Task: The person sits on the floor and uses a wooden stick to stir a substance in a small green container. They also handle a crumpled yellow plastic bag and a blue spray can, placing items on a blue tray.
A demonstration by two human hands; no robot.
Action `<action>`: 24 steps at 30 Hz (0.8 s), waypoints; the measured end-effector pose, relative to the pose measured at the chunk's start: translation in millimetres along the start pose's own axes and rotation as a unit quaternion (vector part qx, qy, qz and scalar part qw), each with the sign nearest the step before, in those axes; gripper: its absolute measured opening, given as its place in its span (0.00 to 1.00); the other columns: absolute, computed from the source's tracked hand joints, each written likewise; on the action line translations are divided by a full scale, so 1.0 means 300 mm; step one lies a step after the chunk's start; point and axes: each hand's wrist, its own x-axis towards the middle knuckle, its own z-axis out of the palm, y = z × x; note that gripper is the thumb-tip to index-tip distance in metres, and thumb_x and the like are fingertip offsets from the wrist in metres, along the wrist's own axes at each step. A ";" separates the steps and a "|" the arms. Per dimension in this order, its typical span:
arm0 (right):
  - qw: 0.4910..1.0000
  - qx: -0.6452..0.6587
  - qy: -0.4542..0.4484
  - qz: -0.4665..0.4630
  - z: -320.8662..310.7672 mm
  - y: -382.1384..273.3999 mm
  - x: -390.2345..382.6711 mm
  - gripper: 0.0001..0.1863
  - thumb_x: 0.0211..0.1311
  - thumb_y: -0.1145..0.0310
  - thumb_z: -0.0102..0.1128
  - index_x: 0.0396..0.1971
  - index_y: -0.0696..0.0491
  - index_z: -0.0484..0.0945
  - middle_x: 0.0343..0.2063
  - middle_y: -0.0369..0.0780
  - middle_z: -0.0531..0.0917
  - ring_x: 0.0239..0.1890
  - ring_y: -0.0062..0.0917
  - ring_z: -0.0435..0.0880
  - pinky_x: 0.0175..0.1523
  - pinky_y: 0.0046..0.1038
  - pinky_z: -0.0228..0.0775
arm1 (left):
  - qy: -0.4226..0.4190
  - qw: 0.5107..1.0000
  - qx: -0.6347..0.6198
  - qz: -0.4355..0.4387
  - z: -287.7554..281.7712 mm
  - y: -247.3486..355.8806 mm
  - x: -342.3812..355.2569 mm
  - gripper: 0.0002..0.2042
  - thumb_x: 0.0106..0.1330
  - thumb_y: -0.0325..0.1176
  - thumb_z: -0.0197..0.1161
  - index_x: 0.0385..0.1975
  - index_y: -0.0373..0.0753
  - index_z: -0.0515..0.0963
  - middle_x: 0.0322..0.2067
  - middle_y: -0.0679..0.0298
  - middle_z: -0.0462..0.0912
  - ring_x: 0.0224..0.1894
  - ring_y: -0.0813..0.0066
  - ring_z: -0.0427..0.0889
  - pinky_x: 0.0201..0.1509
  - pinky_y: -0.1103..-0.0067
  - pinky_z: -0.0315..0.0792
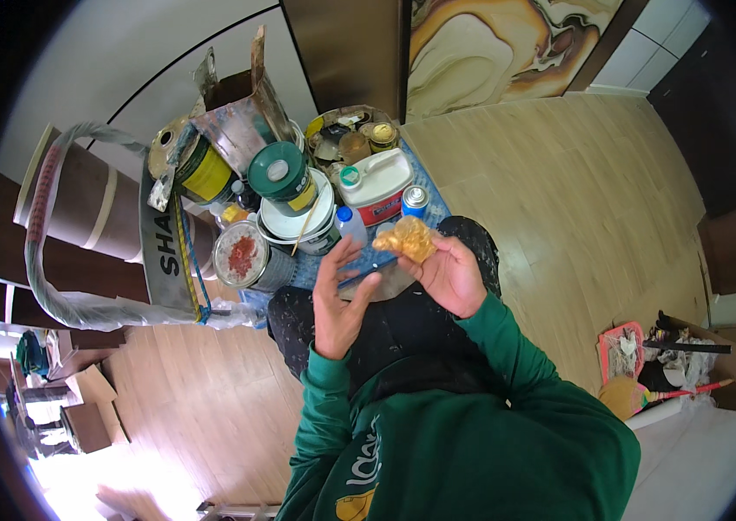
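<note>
Between the thumb and fingers of my right hand (455, 278) is a small clear plastic bag (409, 238) with golden-yellow contents, held up over my lap. My left hand (340, 306) hovers beside it, fingers apart and nothing in them. Just beyond the hands, a clear bottle with a blue cap (350, 224) stands on the loaded trolley. A blue-topped spray can (415, 201) is behind the bag, near a white jug with a green cap (381, 184).
Paint tins crowd the trolley (298, 276), among them a green-lidded tub (283, 174) and a red-stained tin (243, 255). A plastic-wrapped handle (42, 226) rises on the left. Far right, a broom (633, 395) lies by a pink dustpan (620, 347) on the wood-look floor (576, 217).
</note>
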 end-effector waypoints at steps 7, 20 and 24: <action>1.000 -0.030 -0.006 0.009 -0.048 0.041 -0.129 0.10 0.79 0.63 0.47 0.48 0.51 0.75 0.58 0.43 0.82 0.63 0.32 0.81 0.71 0.43 0.72 | -0.111 0.992 -0.016 -0.052 0.051 -0.002 0.011 0.12 0.69 0.25 0.72 0.50 0.31 0.84 0.47 0.60 0.83 0.44 0.74 0.85 0.47 0.79 0.79; 0.681 -0.690 0.019 -0.244 0.055 -0.024 -0.276 0.09 0.65 0.72 0.71 0.43 0.55 0.86 0.39 0.39 0.85 0.43 0.26 0.80 0.51 0.31 0.71 | -0.125 0.941 -0.242 -0.200 0.130 -0.036 -0.120 0.12 0.72 0.21 0.68 0.52 0.28 0.79 0.45 0.59 0.87 0.46 0.78 0.86 0.54 0.81 0.81; 0.723 -0.650 0.004 -0.235 0.063 -0.018 -0.245 0.11 0.66 0.73 0.72 0.46 0.57 0.86 0.40 0.40 0.85 0.39 0.25 0.82 0.47 0.27 0.75 | -0.138 0.933 -0.261 -0.207 0.119 -0.010 -0.113 0.13 0.73 0.20 0.66 0.55 0.28 0.78 0.47 0.57 0.86 0.49 0.75 0.86 0.56 0.78 0.81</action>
